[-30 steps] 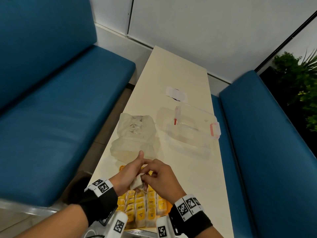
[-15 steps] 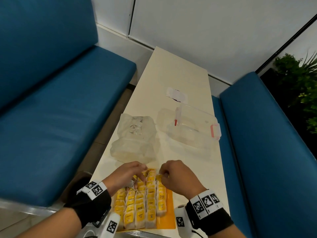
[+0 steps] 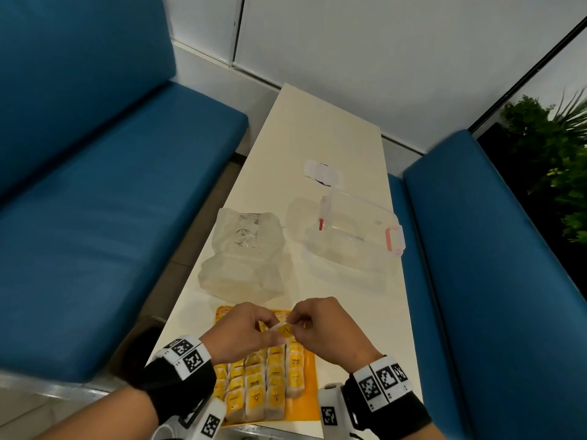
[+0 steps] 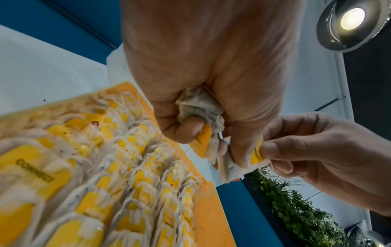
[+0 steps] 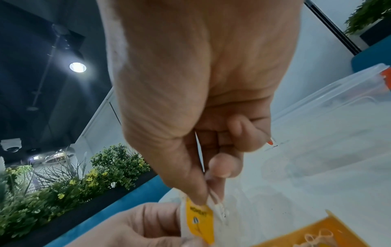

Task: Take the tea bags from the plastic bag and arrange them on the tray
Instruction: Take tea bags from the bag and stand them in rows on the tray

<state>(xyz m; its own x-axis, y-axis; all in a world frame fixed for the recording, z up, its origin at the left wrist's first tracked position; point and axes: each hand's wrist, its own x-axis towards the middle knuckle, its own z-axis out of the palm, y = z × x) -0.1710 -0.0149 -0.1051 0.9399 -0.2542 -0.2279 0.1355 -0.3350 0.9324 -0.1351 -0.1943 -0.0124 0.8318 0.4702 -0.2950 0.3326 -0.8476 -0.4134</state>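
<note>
Change: half a second before, both hands worked apart among the rows; they then met above the tray [image 3: 313, 392], so another bag looked ready for placing.
Left hand [image 3: 241, 335]: clenched round crumpled tea bags [image 4: 201, 107].
Right hand [image 3: 324, 328]: pinched one tea bag [image 3: 283, 330] by its tag, beside the left fingers.
Wrist views only: the bunched bags; the head view hid them.
Plastic bag [image 3: 244, 255]: beyond the grip.

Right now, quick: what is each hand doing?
Left hand: closed, gripping tea bags in its fingers.
Right hand: closed, pinching the yellow tag of one tea bag.
</note>
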